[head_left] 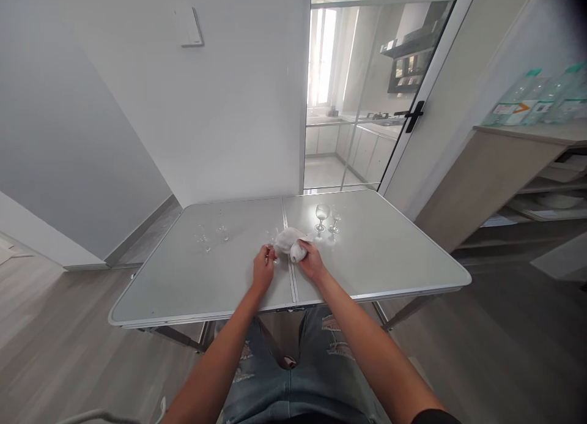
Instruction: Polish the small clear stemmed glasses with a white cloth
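- Head view, setting: a pale grey folding table with a metal rim (pixel 192 301) stood in a white-walled room, its centre seam running toward the person seated behind it in torn blue jeans (pixel 316 375).
- Head view, right hand (pixel 312 260): it was closed around a crumpled white cloth (pixel 288 240), which lay bunched on the table just right of the seam. The fingers wrapped the near end of the cloth in a firm, narrow grip.
- Head view, left hand (pixel 263 268): it rested just left of the seam with fingertips pinched at the edge of the cloth, near the base of a small clear stemmed glass (pixel 274 241) that seemed half buried in the cloth. Whether the fingers actually held the stem or only touched it could not be told at this size.
- Head view, right of the cloth: a rounded clear wine glass (pixel 322 216) and a smaller clear stemmed glass (pixel 335 222) stood upright, close together and just beyond the right hand.
- Head view, left half: several small clear glasses (pixel 211 235) stood scattered, well apart from both hands.
- Progress, as a judgement: one glass appeared to be under the cloth, mid-wipe. Which of the standing groups had been wiped could not be told, so the share done remained uncertain.
- Head view, background: a glass sliding door (pixel 367 93) opened on a kitchen; clear plastic water bottles (pixel 536 100) sat on a wooden shelf unit (pixel 504 167).
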The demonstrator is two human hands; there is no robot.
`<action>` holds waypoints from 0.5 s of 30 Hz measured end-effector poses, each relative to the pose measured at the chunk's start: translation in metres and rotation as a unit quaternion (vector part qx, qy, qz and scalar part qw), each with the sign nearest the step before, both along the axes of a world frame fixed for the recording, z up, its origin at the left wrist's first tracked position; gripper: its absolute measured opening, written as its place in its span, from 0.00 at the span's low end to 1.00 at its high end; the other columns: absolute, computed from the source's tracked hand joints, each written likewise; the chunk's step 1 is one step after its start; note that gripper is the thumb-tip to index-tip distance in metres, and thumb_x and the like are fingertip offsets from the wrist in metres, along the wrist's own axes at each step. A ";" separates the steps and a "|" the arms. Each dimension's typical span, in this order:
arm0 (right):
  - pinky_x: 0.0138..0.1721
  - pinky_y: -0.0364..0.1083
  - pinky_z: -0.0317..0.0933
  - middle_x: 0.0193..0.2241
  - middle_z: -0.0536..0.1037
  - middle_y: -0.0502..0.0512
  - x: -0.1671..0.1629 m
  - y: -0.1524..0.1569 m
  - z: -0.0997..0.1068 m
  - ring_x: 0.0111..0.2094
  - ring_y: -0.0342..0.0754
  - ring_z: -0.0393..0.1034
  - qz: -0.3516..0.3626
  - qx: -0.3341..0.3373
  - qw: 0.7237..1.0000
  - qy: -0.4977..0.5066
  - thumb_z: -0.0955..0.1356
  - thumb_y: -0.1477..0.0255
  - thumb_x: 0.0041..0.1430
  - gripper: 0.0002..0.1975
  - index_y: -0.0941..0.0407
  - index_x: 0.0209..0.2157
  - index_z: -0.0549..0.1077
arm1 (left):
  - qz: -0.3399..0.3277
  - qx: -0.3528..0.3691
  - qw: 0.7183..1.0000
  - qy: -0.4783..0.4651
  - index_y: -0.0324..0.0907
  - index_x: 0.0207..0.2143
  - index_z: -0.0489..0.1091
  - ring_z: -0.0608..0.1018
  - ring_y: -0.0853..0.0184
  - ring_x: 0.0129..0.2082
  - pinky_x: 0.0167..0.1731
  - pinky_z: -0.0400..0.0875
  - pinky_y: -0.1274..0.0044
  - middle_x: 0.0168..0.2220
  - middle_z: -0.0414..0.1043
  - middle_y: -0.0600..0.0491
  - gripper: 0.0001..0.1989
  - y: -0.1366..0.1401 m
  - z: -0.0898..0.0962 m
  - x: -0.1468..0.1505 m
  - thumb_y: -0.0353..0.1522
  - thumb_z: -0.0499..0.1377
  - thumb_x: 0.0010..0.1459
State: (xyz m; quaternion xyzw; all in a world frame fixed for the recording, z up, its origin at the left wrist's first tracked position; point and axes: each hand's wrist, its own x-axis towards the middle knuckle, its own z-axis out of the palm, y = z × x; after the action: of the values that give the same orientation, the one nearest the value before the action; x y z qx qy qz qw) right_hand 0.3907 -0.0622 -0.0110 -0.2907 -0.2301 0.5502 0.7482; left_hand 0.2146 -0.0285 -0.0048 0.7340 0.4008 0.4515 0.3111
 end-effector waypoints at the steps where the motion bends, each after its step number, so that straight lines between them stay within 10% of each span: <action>1: 0.30 0.42 0.67 0.30 0.79 0.50 0.000 0.000 0.000 0.31 0.45 0.73 0.000 0.001 1.000 0.001 0.74 0.68 0.52 0.08 0.54 0.34 0.75 | -0.018 -0.001 1.000 0.013 0.44 0.38 0.69 0.76 0.66 0.32 0.38 0.67 0.76 0.31 0.74 0.53 0.14 -0.003 -0.001 0.003 0.42 0.49 0.69; 15: 0.27 0.44 0.64 0.29 0.78 0.50 -0.005 -0.010 0.003 0.30 0.48 0.72 0.074 -0.003 0.997 -0.014 0.73 0.74 0.42 0.14 0.53 0.35 0.73 | -0.071 0.008 0.994 0.088 0.44 0.31 0.70 0.74 0.65 0.28 0.36 0.65 0.74 0.25 0.74 0.53 0.17 -0.004 -0.007 0.002 0.42 0.49 0.68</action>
State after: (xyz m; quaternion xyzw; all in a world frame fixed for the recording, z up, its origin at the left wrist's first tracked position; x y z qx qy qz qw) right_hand 0.3859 -0.0722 -0.0078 -0.2828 -0.2593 0.6004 0.7016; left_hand 0.2165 -0.0323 -0.0116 0.8001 0.3696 0.3652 0.2998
